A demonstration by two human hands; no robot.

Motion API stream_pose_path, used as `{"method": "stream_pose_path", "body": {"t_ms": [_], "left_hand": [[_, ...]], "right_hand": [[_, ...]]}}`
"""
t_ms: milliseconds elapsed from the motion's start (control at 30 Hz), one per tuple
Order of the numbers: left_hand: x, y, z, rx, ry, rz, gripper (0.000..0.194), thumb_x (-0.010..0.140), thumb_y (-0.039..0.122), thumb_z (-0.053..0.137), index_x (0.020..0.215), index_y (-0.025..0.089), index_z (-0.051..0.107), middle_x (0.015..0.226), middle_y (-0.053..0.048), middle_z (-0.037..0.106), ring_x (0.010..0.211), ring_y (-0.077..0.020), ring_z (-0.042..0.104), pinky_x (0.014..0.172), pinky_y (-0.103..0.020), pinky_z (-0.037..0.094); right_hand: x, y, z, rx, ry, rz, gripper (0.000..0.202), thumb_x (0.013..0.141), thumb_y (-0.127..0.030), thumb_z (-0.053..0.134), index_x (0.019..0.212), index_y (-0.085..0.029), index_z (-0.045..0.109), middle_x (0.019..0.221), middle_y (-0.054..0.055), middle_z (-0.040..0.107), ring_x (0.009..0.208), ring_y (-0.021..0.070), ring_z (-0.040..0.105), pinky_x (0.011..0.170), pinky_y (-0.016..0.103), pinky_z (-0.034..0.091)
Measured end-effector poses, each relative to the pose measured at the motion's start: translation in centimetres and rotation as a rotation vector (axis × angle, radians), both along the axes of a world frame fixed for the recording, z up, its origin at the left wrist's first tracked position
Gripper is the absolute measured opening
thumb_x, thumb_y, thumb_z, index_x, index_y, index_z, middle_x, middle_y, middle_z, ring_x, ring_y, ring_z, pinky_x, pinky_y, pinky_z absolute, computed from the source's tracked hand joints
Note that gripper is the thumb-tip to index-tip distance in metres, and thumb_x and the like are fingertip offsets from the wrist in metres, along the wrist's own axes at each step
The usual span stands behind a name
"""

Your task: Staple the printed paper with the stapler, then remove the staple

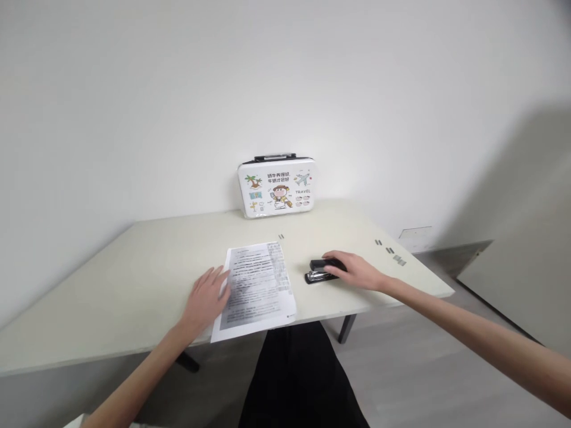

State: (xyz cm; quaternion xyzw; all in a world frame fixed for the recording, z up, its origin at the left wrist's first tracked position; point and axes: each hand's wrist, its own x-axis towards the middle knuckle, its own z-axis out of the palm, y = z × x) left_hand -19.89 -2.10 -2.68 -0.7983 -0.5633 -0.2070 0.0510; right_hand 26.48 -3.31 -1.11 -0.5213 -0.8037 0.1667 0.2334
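Printed paper lies on the table near its front edge, its lower end jutting past that edge. My left hand rests at the sheet's left side, fingers stretched out and fingertips on the margin. To the right of the paper sits a black stapler with a silvery middle, flat on the tabletop. My right hand is wrapped around the stapler's right end, which the fingers partly hide. The stapler and the paper are apart. Whether the printed paper is one sheet or more I cannot tell.
A white cartoon-printed case with a black handle stands against the wall at the back of the pale table. Small dark strips lie near the right edge beside a greyish patch. Another pair of strips lies behind the paper.
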Motion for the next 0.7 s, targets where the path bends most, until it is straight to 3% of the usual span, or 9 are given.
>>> {"method": "stream_pose_path", "body": {"t_ms": [167,400,533,700], "left_hand": [[5.3,1.5,2.2,-0.047,-0.079,-0.162,0.042,0.099,0.041,0.047,0.128,0.024,0.072,0.139,-0.008,0.072,0.144,-0.0342,0.052,0.125,-0.053,0.034],[14.8,2.1,2.8,-0.241,-0.166,-0.413,0.034,0.102,0.042,0.05,0.123,0.025,0.071,0.133,-0.007,0.072,0.136,-0.0293,0.057,0.12,-0.048,0.041],[17.9,2.5,2.9,-0.27,-0.191,-0.49,0.035,0.097,0.044,0.062,0.126,0.026,0.068,0.135,-0.007,0.07,0.134,-0.0302,0.058,0.117,-0.048,0.043],[20.6,3.0,2.8,-0.273,-0.209,-0.457,0.043,0.087,0.047,0.074,0.123,0.024,0.066,0.132,-0.009,0.07,0.129,-0.033,0.061,0.112,-0.046,0.047]], "right_hand": [[0.7,0.2,-1.2,-0.054,0.361,-0.17,0.047,0.106,-0.055,0.03,0.113,-0.025,0.066,0.113,0.009,0.077,0.107,0.0278,0.07,0.103,0.042,0.051],[1.3,0.5,-3.1,-0.069,0.484,-0.203,0.047,0.107,-0.055,0.028,0.113,-0.024,0.063,0.119,0.008,0.075,0.115,0.0243,0.068,0.107,0.039,0.05],[1.5,1.0,-3.4,-0.058,0.514,-0.186,0.047,0.107,-0.055,0.028,0.114,-0.024,0.062,0.117,0.009,0.075,0.112,0.0242,0.069,0.106,0.039,0.05],[1.4,1.6,-3.8,-0.027,0.533,-0.202,0.046,0.107,-0.053,0.027,0.119,-0.024,0.061,0.116,0.01,0.073,0.111,0.0238,0.068,0.105,0.038,0.048]]}}
